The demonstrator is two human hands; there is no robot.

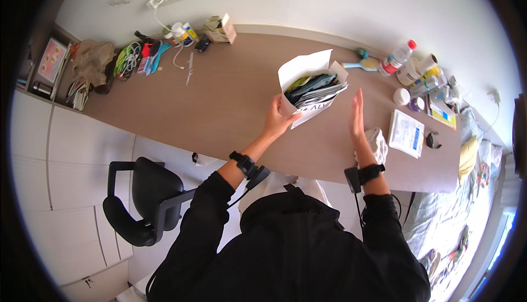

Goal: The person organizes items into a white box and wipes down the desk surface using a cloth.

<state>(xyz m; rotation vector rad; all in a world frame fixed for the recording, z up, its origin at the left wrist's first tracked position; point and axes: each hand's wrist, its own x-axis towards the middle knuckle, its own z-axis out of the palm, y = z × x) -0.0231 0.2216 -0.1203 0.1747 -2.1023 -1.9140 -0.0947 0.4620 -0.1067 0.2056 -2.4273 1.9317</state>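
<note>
A white open-topped cardboard box (315,114) stands tilted over the brown desk; whether its base touches the desktop I cannot tell. Its flaps are up, and its front bears dark writing. Several flat packets (315,90), dark, green and silvery, are packed inside it. My left hand (280,118) grips the box at its near left corner, with the thumb across the front. Apart from the box on its right side, my right hand (357,114) is held upright and flat, fingers straight, with nothing in it. Below that hand lies a crumpled pale cloth (376,145).
On the desk (230,96), a hairbrush (366,65), a plastic bottle (397,58), jars and a white packet (406,133) stand or lie to the right. Cables (131,59) and a small carton (220,30) line the back left. A black chair (156,195) stands at lower left.
</note>
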